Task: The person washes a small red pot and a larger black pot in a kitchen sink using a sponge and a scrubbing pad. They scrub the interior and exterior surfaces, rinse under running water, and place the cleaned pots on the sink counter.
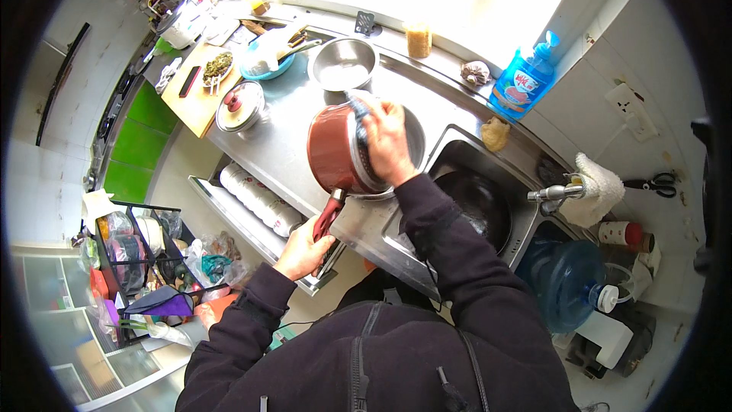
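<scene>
My left hand (pixel 303 252) grips the dark red handle (pixel 328 216) of a reddish-brown saucepan (pixel 330 151), which is tipped on its side above the steel counter. A bluish-grey cloth (pixel 359 113) is held in my right hand (pixel 386 140), against the saucepan near its rim. My right fingers and wrist hide part of the pan's opening. Partly behind the pan and my hand is a round steel basin (pixel 416 134). An upright steel pot (pixel 343 66) stands beyond the saucepan. To the left lies a glass lid (pixel 240 107) with a red knob.
A black wok (pixel 477 206) sits in the sink (pixel 452 143) at the right, by the faucet (pixel 555 191). Below the counter a drawer (pixel 257 234) is pulled out. A blue soap bottle (pixel 523 83), cutting board (pixel 191 94) and large water jug (pixel 566 286) surround the area.
</scene>
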`<state>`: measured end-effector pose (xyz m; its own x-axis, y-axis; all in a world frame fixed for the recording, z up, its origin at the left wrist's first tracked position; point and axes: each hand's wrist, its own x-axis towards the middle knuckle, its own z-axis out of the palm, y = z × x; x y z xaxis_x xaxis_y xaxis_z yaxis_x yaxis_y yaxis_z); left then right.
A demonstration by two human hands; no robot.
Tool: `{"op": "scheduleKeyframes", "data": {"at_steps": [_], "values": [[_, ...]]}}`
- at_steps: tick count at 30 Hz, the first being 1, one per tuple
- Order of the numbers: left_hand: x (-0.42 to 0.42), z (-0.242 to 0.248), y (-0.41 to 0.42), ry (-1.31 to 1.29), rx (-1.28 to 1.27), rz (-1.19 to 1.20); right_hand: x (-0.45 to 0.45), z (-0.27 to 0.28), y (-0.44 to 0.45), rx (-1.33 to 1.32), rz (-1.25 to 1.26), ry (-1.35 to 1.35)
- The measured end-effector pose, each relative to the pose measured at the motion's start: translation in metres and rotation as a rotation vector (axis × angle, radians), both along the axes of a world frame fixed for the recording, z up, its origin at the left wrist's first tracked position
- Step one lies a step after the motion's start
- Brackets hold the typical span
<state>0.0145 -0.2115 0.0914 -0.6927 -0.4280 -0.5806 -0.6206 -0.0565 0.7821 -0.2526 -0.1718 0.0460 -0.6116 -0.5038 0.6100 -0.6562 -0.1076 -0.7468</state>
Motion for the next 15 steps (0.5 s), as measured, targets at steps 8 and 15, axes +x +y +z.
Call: {"op": "scheduleKeyframes", "data": {"at_steps": [8, 15], "values": [[0.019, -0.012, -0.022, 0.027, -0.643, -0.055, -0.036, -0.119, 0.017, 0.807, 0.043, 0.247], [0.021, -0.010, -0.033, -0.086, -0.712, -0.051, -0.031, -0.145, -0.002, 1.169, 0.083, 0.137]]}}
